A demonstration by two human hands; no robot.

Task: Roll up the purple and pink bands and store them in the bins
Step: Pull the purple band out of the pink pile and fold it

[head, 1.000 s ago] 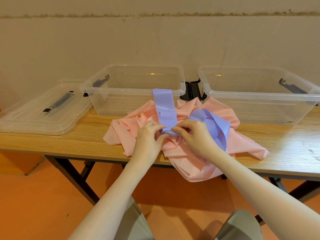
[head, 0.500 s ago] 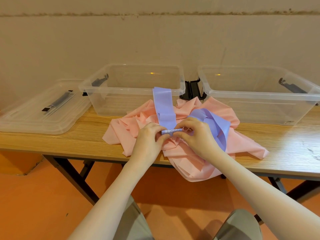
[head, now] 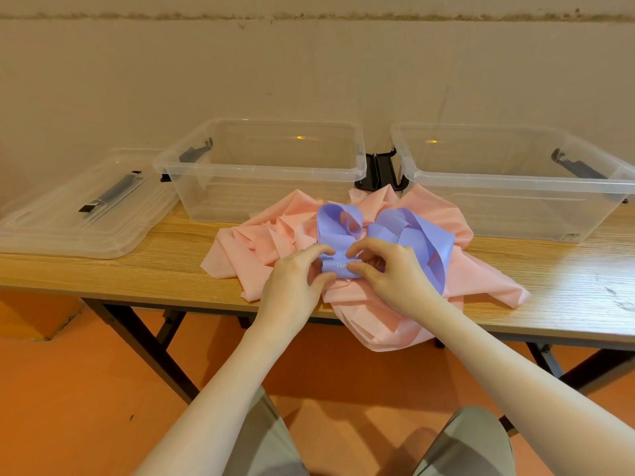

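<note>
The purple band (head: pixel 405 235) lay on top of the crumpled pink band (head: pixel 268 245) near the front edge of the wooden table (head: pixel 137 269), its near end turned into a small, loose first roll. The left hand (head: pixel 295 280) pinched that roll from the left between thumb and curled fingers, and the right hand (head: pixel 391 273) pinched it from the right the same way.

The likely trouble was the roll springing open or skewing, since the free length behind it looped and twisted; a twist fed in would have made it lopsided. The pink folds underneath could also have been caught in the turns, and part of the pink band hung over the table edge, so a tug might have dragged it to the floor.

From left to right the table carried a clear lid (head: pixel 68 214), a clear bin (head: pixel 261 173) and a second clear bin (head: pixel 508 187), both open. A plain beige wall stood behind; the floor was orange.
</note>
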